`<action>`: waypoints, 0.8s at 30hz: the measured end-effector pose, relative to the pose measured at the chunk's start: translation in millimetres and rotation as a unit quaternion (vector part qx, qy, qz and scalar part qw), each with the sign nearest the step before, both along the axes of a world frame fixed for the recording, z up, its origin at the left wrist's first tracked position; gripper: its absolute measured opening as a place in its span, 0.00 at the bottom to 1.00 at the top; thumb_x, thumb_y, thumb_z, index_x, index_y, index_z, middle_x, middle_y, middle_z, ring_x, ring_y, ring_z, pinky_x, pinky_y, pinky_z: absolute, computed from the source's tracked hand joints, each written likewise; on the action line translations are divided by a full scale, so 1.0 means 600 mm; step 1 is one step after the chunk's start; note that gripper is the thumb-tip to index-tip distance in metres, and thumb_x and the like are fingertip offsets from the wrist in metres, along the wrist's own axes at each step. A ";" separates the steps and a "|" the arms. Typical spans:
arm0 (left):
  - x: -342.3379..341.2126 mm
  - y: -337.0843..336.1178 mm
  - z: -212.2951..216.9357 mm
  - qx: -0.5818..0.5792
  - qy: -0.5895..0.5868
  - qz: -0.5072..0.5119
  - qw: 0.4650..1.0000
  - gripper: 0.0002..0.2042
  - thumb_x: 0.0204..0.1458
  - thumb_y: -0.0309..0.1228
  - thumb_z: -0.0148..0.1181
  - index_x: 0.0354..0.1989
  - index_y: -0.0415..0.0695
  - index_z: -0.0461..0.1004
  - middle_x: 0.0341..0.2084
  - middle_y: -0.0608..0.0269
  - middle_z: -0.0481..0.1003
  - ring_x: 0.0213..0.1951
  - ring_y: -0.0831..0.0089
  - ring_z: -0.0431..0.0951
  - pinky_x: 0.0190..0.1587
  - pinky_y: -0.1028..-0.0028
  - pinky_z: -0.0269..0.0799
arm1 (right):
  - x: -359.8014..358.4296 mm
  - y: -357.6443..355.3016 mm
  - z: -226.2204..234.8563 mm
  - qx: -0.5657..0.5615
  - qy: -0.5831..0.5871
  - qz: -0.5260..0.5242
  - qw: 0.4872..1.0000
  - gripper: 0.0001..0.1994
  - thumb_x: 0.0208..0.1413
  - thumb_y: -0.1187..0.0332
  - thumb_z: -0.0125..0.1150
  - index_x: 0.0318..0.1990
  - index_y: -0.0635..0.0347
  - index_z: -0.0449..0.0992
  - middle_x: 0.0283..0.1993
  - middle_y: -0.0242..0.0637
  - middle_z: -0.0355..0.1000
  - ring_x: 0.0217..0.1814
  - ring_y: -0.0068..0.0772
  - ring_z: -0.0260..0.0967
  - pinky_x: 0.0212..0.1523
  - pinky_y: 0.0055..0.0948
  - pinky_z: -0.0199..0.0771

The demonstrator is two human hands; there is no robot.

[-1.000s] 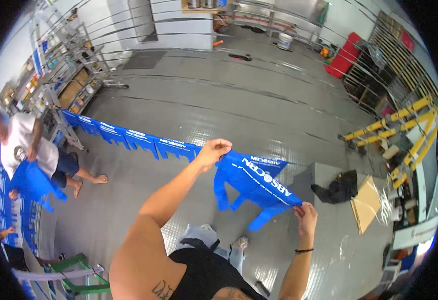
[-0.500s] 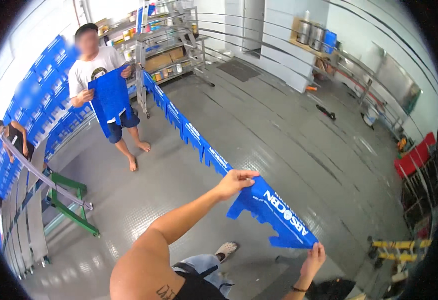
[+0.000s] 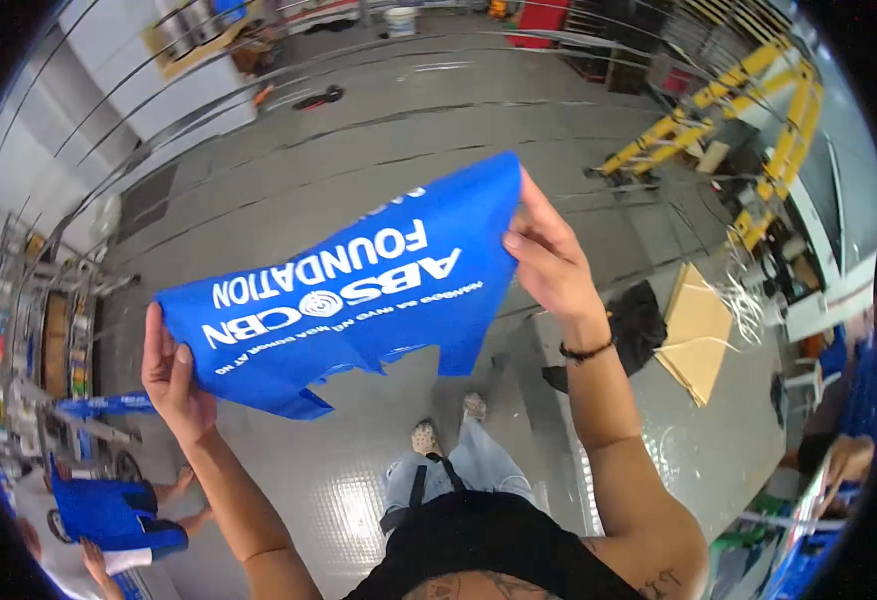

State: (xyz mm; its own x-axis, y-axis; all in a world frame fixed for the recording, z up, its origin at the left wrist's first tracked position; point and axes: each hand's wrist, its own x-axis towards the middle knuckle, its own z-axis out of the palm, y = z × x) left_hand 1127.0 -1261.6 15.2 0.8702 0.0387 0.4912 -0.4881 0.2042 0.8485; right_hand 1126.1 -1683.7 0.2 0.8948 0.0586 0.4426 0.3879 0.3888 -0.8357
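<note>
The left hand (image 3: 176, 378) was closed in a pinch on the lower left corner of a blue fabric bag (image 3: 353, 290), thumb on the near face and fingers curled behind the cloth. The right hand (image 3: 548, 258) gripped the bag's upper right edge the same way, fingers folded over the hem and thumb pressed flat against the side, a dark bead bracelet (image 3: 588, 350) circling the wrist. Between the two hands the bag hung stretched in the air at the centre of the view, slanting from 8 o'clock up toward 1 o'clock; its material looked thin, matte and slightly stiff, with white printing on it and a jagged, notched lower edge. Below it, at 6 o'clock, were the person's pale shoes (image 3: 448, 425) on a smooth, glossy grey floor (image 3: 358, 150). At 3 o'clock lay a flat brown cardboard sheet (image 3: 696, 328) beside a crumpled black cloth (image 3: 638, 320). Yellow metal ladders (image 3: 718, 130) stood at 2 o'clock. At 8 o'clock another person (image 3: 108, 515) held more blue bags.
</note>
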 end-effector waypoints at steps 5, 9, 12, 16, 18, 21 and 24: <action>0.110 -0.111 -0.030 0.024 0.023 -0.039 0.999 0.26 0.56 0.16 0.47 0.65 0.35 0.55 0.62 0.49 0.61 0.60 0.67 0.66 0.60 0.71 0.64 | 0.091 -0.114 -0.031 -0.038 0.044 -0.023 0.998 0.32 0.59 0.78 0.50 0.70 0.50 0.51 0.31 0.24 0.64 0.32 0.14 0.57 0.34 0.17 0.59; 0.169 -0.221 -0.081 0.062 0.107 -0.028 0.992 0.24 0.55 0.15 0.48 0.63 0.33 0.59 0.63 0.51 0.59 0.61 0.69 0.65 0.60 0.72 0.62 | 0.156 -0.206 -0.107 -0.038 0.161 0.001 0.986 0.30 0.61 0.78 0.46 0.70 0.45 0.52 0.46 0.34 0.70 0.43 0.21 0.66 0.44 0.23 0.69; 0.195 -0.289 -0.114 0.055 0.122 -0.037 0.990 0.24 0.54 0.14 0.49 0.62 0.33 0.61 0.61 0.49 0.62 0.58 0.69 0.67 0.58 0.73 0.64 | 0.178 -0.262 -0.135 0.015 0.209 0.028 0.977 0.28 0.61 0.77 0.45 0.69 0.52 0.52 0.53 0.39 0.69 0.50 0.28 0.68 0.51 0.30 0.71; 0.234 -0.304 -0.116 0.022 0.238 -0.097 0.966 0.23 0.55 0.17 0.47 0.62 0.33 0.60 0.59 0.51 0.64 0.57 0.67 0.68 0.58 0.71 0.66 | 0.223 -0.301 -0.126 0.046 0.253 0.081 0.963 0.26 0.62 0.77 0.44 0.68 0.62 0.51 0.58 0.43 0.66 0.56 0.34 0.68 0.56 0.34 0.71; 0.257 -0.292 -0.083 0.009 0.259 -0.135 0.956 0.23 0.56 0.18 0.46 0.63 0.33 0.58 0.59 0.52 0.65 0.57 0.66 0.69 0.58 0.69 0.67 | 0.247 -0.293 -0.077 0.029 0.247 0.101 0.963 0.26 0.62 0.77 0.46 0.68 0.64 0.51 0.57 0.43 0.67 0.52 0.33 0.70 0.53 0.34 0.73; 0.288 -0.293 -0.048 -0.003 0.283 -0.168 0.944 0.25 0.57 0.19 0.45 0.64 0.33 0.54 0.58 0.52 0.65 0.55 0.65 0.71 0.57 0.68 0.68 | 0.277 -0.297 -0.027 -0.040 0.243 0.111 0.963 0.27 0.61 0.75 0.48 0.68 0.64 0.50 0.56 0.43 0.67 0.49 0.32 0.71 0.50 0.32 0.74; 0.301 -0.313 -0.049 0.030 0.279 -0.166 0.945 0.25 0.57 0.19 0.44 0.64 0.33 0.54 0.58 0.51 0.65 0.53 0.65 0.72 0.55 0.68 0.70 | 0.280 -0.315 -0.021 -0.045 0.243 0.094 0.964 0.27 0.61 0.73 0.50 0.67 0.65 0.52 0.53 0.41 0.69 0.45 0.29 0.70 0.46 0.30 0.75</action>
